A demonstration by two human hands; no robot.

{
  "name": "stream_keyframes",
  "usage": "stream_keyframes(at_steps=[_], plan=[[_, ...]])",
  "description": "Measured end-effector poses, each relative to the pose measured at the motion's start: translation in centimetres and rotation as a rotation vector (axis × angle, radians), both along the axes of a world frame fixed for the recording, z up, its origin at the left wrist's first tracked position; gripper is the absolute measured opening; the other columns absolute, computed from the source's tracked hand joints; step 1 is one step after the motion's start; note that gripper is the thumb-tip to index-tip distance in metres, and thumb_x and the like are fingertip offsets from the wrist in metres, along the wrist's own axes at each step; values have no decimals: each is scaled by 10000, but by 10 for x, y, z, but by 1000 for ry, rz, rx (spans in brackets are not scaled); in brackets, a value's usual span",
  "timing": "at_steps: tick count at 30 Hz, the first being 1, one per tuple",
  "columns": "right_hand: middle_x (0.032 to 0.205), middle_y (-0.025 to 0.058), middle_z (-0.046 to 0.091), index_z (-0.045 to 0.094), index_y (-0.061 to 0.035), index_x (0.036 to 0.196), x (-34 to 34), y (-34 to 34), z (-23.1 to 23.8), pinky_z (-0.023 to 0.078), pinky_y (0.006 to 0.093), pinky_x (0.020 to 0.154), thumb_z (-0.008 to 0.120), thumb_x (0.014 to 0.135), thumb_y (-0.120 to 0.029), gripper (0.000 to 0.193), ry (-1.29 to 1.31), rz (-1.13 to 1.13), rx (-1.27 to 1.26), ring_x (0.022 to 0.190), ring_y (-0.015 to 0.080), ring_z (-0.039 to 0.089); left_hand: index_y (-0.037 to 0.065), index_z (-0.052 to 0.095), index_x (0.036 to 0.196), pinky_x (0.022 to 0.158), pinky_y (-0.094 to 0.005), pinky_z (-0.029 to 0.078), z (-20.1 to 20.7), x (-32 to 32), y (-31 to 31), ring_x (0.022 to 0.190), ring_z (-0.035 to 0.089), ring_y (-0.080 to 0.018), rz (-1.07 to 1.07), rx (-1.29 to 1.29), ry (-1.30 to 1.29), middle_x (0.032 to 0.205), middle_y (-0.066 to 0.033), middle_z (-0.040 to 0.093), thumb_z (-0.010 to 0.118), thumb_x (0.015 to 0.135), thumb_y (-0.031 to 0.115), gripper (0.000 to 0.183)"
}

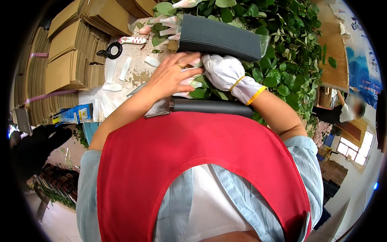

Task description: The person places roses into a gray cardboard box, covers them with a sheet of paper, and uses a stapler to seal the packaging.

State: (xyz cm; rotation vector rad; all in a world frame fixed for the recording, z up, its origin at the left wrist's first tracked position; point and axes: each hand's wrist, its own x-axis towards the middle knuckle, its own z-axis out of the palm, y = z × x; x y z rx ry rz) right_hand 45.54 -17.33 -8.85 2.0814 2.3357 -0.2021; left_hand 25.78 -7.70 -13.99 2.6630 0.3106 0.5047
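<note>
My bare left hand (174, 76), with a ring on one finger, lies with its fingers spread over several flower buds in white mesh sleeves (195, 84). Its fingertips touch the sleeved buds and point to the right. Beside it, my right hand (224, 73) wears a white glove with a yellow cuff. That hand is curled down over green leaves and stems (207, 92); whatever lies in its palm is hidden. Just beyond both hands sits a dark grey ridged block (221, 38). Between the hands and my red apron runs a black bar (213, 106).
Leafy stems (278, 72) pile up at the far right. Loose white mesh sleeves (111, 71), a black tape roll (114, 50) and a red-patterned white object (133, 40) lie left. Stacked cardboard (64, 60) fills the far left, with a blue tool (78, 114) nearer. Another person (351, 109) stands right.
</note>
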Motion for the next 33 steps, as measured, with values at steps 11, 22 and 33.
stream_keyframes(at_steps=[11,22,33], plan=[[1407,204,341,350,-81,1349,-4,-16,12,243,534,1096,732,644,-270,824,307,59,-243,1314,411,328,-6,558,1198,837,-344,501,-5,-2,-11,983,625,-267,397,-1114,-304,1187,-208,574,655,859,208,412],[1343,171,384,419,-85,1276,-2,-7,3,296,496,1040,732,598,-296,776,321,117,-210,1255,383,368,32,544,979,571,-438,449,7,24,-29,629,601,-386,637,-682,-68,661,-189,602,562,937,276,248],[1373,165,368,327,-150,1394,-3,-10,6,261,506,1076,701,619,-219,863,362,75,-192,1251,380,374,25,614,923,535,-317,427,-16,-15,14,538,500,-155,838,-779,-260,637,-77,585,551,948,242,228]])
